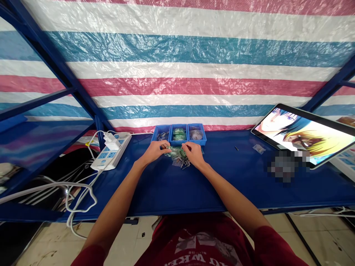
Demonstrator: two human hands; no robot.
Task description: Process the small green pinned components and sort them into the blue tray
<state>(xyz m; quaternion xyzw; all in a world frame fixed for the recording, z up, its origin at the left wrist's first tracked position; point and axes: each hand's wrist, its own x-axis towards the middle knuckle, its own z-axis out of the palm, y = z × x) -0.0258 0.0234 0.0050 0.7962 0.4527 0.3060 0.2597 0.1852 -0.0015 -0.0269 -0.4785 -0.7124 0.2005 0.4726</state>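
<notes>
My left hand is closed in a pinch at the left edge of a small green-tinted plastic bag. At the bag's right edge, my right hand has its thumb and fingers pressed together. Loose screws lie in a pile below and between the hands, with clear plastic under them. Just behind stand three joined blue bins: the left bin holds screws, the middle bin green bags, and the right bin clear bags. Exactly what sits between the fingertips is partly hidden.
A white power strip with plugs and cables is on the left of the blue table. A tablet screen leans at right. Near it are a small clear bag, a dark pin and a pixelated patch. Striped sheeting hangs behind.
</notes>
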